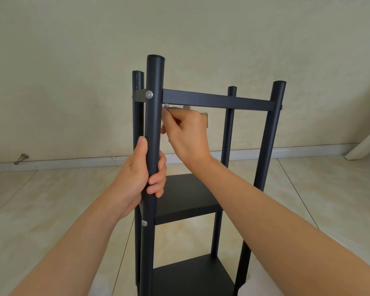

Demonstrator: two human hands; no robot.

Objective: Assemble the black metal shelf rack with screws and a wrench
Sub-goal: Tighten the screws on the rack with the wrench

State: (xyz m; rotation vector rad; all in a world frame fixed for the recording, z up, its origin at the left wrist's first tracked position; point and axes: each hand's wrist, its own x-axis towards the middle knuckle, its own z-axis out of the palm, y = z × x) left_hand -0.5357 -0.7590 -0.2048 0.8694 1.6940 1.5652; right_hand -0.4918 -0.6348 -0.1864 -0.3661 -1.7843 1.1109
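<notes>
The black metal shelf rack (218, 100) stands upright in front of me on the floor, with four round posts, a top frame bar and two black shelf boards lower down. My left hand (141, 174) grips the near left post (153, 124) at mid height. My right hand (186, 131) reaches inside the frame, just under the top bar beside that post, and pinches a small silver wrench (166, 107). A silver screw head (149, 94) shows on the post at the top bar; another screw (144, 223) sits lower down.
A cream wall and a white baseboard (73, 162) run behind the rack. The floor is pale tile. A small metal door stop (21, 158) sits at the baseboard on the left. A white slanted board (365, 144) leans at the far right.
</notes>
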